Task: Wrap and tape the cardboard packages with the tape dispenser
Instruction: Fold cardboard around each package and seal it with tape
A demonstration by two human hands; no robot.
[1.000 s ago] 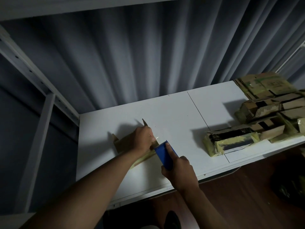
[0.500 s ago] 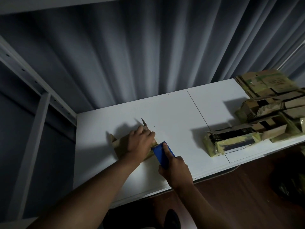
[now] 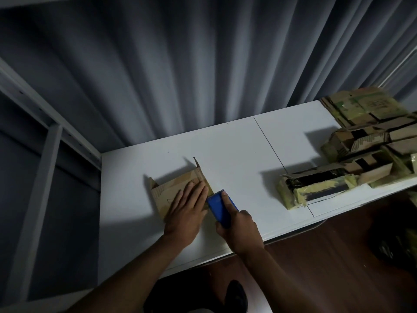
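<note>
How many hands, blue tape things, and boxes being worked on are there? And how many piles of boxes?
Hands: 2, left hand and right hand
Blue tape dispenser: 1
Cardboard package under the left hand: 1
Pile of packages at the right, too jumbled to count singly: 1
Total: 5

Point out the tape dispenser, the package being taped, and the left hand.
tape dispenser (image 3: 220, 205): head view, blue body.
cardboard package (image 3: 172, 185): head view, bare top face.
left hand (image 3: 188, 207): head view, back of hand.
</note>
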